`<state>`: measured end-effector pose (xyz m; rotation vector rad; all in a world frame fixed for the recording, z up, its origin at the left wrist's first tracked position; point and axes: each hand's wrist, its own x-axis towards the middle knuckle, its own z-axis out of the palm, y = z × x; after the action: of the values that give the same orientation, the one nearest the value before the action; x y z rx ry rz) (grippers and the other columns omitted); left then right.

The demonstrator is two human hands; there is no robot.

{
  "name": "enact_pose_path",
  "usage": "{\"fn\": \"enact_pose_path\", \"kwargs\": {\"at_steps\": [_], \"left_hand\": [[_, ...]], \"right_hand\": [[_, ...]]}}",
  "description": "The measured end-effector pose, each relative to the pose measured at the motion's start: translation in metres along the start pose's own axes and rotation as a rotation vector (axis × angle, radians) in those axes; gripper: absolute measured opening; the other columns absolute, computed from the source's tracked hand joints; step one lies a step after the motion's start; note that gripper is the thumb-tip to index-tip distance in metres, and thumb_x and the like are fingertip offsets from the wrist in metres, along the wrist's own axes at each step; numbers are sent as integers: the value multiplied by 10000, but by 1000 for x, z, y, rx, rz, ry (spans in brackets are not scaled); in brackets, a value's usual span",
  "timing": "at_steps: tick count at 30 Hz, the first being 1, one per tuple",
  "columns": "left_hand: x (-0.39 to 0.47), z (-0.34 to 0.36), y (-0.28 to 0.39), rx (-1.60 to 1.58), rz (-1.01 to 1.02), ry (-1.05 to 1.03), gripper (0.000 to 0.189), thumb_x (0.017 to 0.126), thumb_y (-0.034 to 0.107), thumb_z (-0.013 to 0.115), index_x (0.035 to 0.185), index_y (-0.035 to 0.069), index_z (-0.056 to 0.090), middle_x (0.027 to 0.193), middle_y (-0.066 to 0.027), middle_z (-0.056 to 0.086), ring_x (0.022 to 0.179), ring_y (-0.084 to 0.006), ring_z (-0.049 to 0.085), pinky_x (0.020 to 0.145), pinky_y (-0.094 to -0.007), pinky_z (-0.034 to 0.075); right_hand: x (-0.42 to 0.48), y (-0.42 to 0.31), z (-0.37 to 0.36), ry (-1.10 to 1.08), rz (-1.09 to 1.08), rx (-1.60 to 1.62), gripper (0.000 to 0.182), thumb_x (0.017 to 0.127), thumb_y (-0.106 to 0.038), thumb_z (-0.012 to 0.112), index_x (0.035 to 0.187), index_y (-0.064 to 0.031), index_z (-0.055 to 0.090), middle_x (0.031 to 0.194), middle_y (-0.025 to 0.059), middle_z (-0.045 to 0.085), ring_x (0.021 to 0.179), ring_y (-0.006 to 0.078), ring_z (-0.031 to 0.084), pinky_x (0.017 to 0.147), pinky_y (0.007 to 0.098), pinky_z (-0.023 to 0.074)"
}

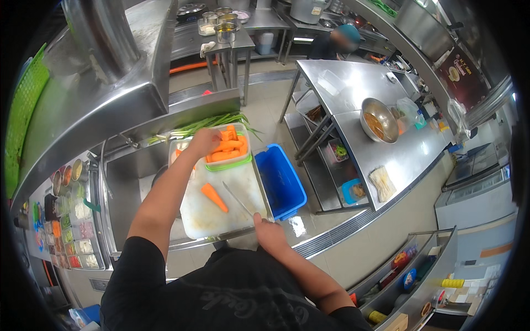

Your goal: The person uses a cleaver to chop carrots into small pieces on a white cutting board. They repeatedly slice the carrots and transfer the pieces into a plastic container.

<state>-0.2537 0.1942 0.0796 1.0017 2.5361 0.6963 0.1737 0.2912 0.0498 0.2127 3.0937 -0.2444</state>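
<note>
My left hand (204, 142) reaches over the left side of a clear plastic container (249, 142) heaped with peeled carrots (225, 154). Its fingertips are at the carrots, and whether they grip one is hidden. In my right hand (269, 233) is the handle of a knife (238, 199), its blade angled over the white cutting board (198, 223). One peeled carrot (214, 197), its top cut off, lies on the board left of the blade. Under the container shows a green lid (230, 164). A second container (176, 145) is partly covered by my left forearm.
Spring onions (215, 121) lie behind the containers. A steel sink (120, 186) is left of the board, with ingredient trays (85, 231) beyond. At the right stand a blue bin (285, 182) and a steel table (348, 120) bearing a bowl (379, 120). A person (331, 43) is behind it.
</note>
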Motion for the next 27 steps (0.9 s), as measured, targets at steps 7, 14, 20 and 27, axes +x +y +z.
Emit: {"fn": "enact_pose_path", "kwargs": {"at_steps": [7,14,20,27], "left_hand": [[-11,23,-6,311,101,-29,458,837,282,860,1275,162,803,1322,-84,753,1308,-358,634,1102,-496,535],[-8,-5,-6,291,251,-156,435,860,209,792,1292,165,819,1187,-64,778,1219,-272,683,1065,-425,556],[-12,-63,-4,-670,107,-161,446,948,125,719,1388,64,762,1275,-21,777,1100,-122,717,1032,-310,554],[-23,-97,9,-800,65,-87,501,1005,138,703,1501,63,703,1219,-18,756,1067,-102,688,975,-295,549]], "right_hand": [[4,2,-3,-59,5,26,126,1037,-106,585,1155,-67,559,849,121,761,720,316,804,638,440,642],[8,2,-8,-124,22,51,147,1046,-90,569,1186,-53,545,887,149,773,762,353,814,670,474,652],[8,0,-11,-143,40,29,158,1043,-83,571,1195,-53,543,902,153,778,769,354,816,683,476,653],[9,-5,-15,-150,58,56,197,1032,-78,580,1225,-61,545,947,159,783,793,357,818,707,490,652]]}}
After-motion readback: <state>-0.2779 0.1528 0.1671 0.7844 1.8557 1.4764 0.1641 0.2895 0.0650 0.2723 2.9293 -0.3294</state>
